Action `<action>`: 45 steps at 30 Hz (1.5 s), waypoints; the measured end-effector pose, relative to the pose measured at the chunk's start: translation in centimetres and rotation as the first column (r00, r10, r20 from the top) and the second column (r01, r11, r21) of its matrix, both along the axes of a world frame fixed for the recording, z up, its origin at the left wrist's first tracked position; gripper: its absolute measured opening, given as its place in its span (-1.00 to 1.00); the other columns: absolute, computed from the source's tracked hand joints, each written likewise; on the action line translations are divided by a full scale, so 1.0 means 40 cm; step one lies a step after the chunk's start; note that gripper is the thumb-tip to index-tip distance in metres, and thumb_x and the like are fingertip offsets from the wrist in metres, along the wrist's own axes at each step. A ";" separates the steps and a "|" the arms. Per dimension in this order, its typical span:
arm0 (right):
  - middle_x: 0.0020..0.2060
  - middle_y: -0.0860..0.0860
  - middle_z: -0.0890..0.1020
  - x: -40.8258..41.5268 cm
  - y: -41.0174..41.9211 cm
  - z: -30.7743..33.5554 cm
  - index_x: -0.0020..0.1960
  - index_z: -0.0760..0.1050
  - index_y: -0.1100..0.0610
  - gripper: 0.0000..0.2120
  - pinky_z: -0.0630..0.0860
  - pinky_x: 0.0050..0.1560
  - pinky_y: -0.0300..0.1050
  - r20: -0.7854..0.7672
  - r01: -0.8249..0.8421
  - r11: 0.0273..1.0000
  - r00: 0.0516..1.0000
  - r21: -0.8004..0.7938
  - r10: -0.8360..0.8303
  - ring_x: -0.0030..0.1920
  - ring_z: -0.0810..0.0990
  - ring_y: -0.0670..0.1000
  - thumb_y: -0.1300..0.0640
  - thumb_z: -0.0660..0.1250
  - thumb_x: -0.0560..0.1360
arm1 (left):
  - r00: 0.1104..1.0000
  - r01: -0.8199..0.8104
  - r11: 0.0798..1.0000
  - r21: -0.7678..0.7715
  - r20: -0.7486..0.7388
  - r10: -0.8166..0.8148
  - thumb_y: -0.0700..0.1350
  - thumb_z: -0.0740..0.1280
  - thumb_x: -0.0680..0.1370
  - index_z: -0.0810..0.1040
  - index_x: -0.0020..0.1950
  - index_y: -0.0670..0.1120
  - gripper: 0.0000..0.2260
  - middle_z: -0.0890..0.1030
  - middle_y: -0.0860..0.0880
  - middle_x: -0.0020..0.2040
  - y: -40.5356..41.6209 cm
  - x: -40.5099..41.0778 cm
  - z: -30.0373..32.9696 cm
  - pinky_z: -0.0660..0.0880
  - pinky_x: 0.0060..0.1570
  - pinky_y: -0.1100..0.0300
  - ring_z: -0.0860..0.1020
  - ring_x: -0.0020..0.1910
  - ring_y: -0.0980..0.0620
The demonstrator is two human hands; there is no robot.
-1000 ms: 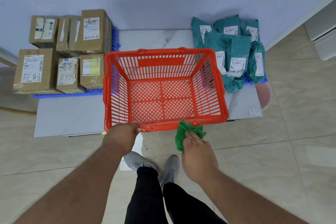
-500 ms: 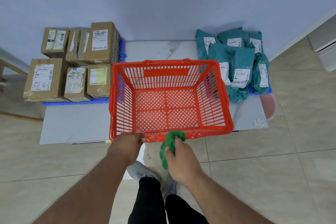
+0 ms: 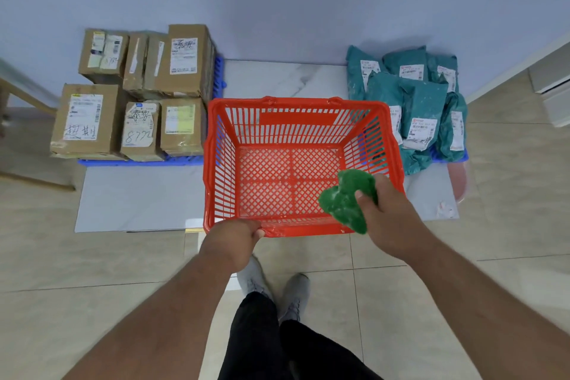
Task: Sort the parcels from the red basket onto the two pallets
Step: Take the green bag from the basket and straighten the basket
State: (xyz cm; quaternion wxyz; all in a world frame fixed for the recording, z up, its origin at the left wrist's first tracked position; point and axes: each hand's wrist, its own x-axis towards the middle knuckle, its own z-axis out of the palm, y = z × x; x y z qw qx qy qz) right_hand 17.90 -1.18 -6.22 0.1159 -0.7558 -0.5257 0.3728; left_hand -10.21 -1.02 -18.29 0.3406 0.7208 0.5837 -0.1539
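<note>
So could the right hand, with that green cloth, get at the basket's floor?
Probably yes: the right hand holds the green cloth above the red basket, which looks empty and open-topped.

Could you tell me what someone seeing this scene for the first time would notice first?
The empty red basket in the middle of the floor stands out first: the left hand grips its near rim, while the right hand holds a crumpled green cloth over its near right corner. Brown cardboard boxes are stacked on a blue pallet to the left, and teal mailer bags are piled to the right.
</note>
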 end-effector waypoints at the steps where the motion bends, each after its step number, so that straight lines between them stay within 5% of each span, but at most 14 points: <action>1: -0.16 0.05 0.60 0.007 0.006 0.003 0.12 0.39 0.14 -0.87 0.55 -0.04 0.15 0.055 -0.062 0.998 0.997 -0.008 0.062 -0.14 0.60 0.07 0.07 0.21 0.74 | 1.000 0.005 1.000 -0.004 0.005 -0.005 0.13 0.11 0.73 0.54 0.44 0.12 -0.64 0.67 -0.02 0.29 0.004 -0.003 -0.002 0.55 0.25 0.01 0.62 0.23 -0.12; 5: -0.27 0.02 0.55 0.020 0.032 -0.002 0.08 0.31 0.08 -0.90 0.45 -0.26 0.07 0.182 -0.224 0.972 0.955 -0.077 0.234 -0.25 0.56 0.11 0.10 0.18 0.75 | 0.999 0.030 0.999 -0.032 0.037 -0.029 0.23 0.08 0.71 0.56 0.42 0.12 -0.58 0.67 0.01 0.29 0.012 -0.018 -0.015 0.56 0.25 0.01 0.62 0.24 -0.10; 7: -0.18 0.03 0.62 0.022 0.049 -0.010 0.21 0.34 0.04 -0.94 0.45 -0.27 -0.01 0.196 -0.265 0.957 0.939 -0.116 0.284 -0.22 0.59 0.05 0.13 0.17 0.75 | 0.998 0.022 1.000 -0.015 0.061 -0.021 0.32 0.07 0.66 0.56 0.39 0.16 -0.54 0.67 0.05 0.28 0.009 -0.019 -0.019 0.58 0.23 0.01 0.62 0.23 -0.07; 10: 0.12 0.09 0.72 0.021 0.077 -0.020 0.51 0.39 0.01 -0.66 0.54 -0.05 -0.01 0.196 -0.324 0.930 0.914 -0.173 0.355 -0.05 0.64 0.07 0.16 0.16 0.75 | 0.998 0.051 0.999 -0.005 0.048 -0.051 0.41 0.05 0.60 0.56 0.39 0.17 -0.46 0.65 0.08 0.29 0.013 -0.007 -0.023 0.56 0.24 0.02 0.60 0.26 -0.05; 13: 0.36 0.09 0.64 0.020 0.105 -0.029 0.58 0.41 0.04 -0.59 0.56 0.27 0.03 0.182 -0.370 0.896 0.890 -0.246 0.418 0.23 0.63 0.15 0.21 0.13 0.76 | 0.997 0.035 0.998 -0.053 0.063 -0.032 0.46 0.04 0.57 0.51 0.46 0.19 -0.39 0.61 0.09 0.36 0.022 -0.002 -0.037 0.54 0.29 0.00 0.57 0.32 -0.05; 16: 0.32 0.12 0.66 0.033 0.129 -0.060 0.54 0.44 0.06 -0.61 0.60 0.27 0.11 0.188 -0.405 0.865 0.863 -0.295 0.468 0.19 0.64 0.17 0.21 0.13 0.75 | 0.996 0.033 0.990 -0.139 0.089 -0.020 0.54 0.02 0.52 0.45 0.51 0.22 -0.31 0.55 0.11 0.45 0.043 -0.009 -0.053 0.49 0.39 -0.03 0.52 0.40 -0.04; 21: 0.18 0.08 0.68 0.070 0.128 -0.154 0.48 0.41 -0.02 -0.66 0.61 0.10 0.04 0.120 -0.486 0.768 0.808 -0.417 0.577 0.05 0.65 0.12 0.09 0.13 0.73 | 0.996 0.073 0.989 -0.131 0.062 -0.065 0.71 -0.33 0.21 0.39 0.54 0.24 0.10 0.51 0.14 0.49 0.063 -0.014 -0.056 0.46 0.43 -0.01 0.49 0.44 -0.02; 27: 0.18 0.05 0.69 0.063 0.130 -0.255 0.31 0.53 0.09 -0.71 0.50 -0.03 -0.09 -0.007 -0.487 0.706 0.825 -0.515 0.565 0.10 0.63 0.09 -0.04 0.24 0.70 | 0.986 0.162 0.986 -0.044 0.036 -0.161 0.64 -0.04 0.38 0.23 0.64 0.24 -0.09 0.40 0.12 0.59 0.079 -0.002 -0.054 0.38 0.47 0.04 0.40 0.54 -0.04; 30: 0.24 0.04 0.66 0.053 0.146 -0.293 0.41 0.48 0.02 -0.61 0.56 0.13 -0.03 -0.036 -0.443 0.707 0.859 -0.552 0.511 0.16 0.62 0.09 -0.17 0.25 0.69 | 0.983 0.186 0.981 -0.061 0.009 -0.185 0.60 0.09 0.44 0.23 0.64 0.24 -0.16 0.42 0.14 0.57 0.085 -0.002 -0.059 0.41 0.43 0.08 0.42 0.52 -0.02; 34: 0.37 0.12 0.62 0.044 0.175 -0.332 0.53 0.40 0.08 -0.58 0.49 0.17 -0.03 -0.032 -0.404 0.674 0.870 -0.618 0.492 0.28 0.60 0.14 -0.09 0.10 0.77 | 0.984 0.179 0.979 -0.094 0.015 -0.178 0.67 -0.07 0.35 0.23 0.63 0.26 -0.07 0.43 0.17 0.56 0.086 -0.005 -0.067 0.42 0.43 0.06 0.43 0.51 0.00; 38: 0.43 0.09 0.57 0.025 0.194 -0.348 0.54 0.42 0.06 -0.57 0.48 0.39 0.05 -0.071 -0.349 0.676 0.912 -0.649 0.403 0.35 0.56 0.12 -0.09 0.05 0.78 | 0.981 0.194 0.974 -0.121 -0.003 -0.196 0.59 0.08 0.45 0.18 0.65 0.25 -0.17 0.38 0.17 0.59 0.088 0.000 -0.063 0.38 0.48 0.04 0.40 0.54 -0.01; 45: 0.31 0.10 0.63 -0.114 0.204 -0.358 0.42 0.51 0.12 -0.60 0.49 0.27 0.00 -0.228 -0.487 0.637 0.865 -0.597 0.447 0.26 0.59 0.09 -0.06 0.06 0.78 | 0.980 0.191 0.974 -0.121 -0.037 -0.197 0.67 -0.09 0.36 0.14 0.66 0.24 -0.05 0.38 0.17 0.59 0.083 -0.008 -0.079 0.42 0.46 0.00 0.42 0.54 -0.04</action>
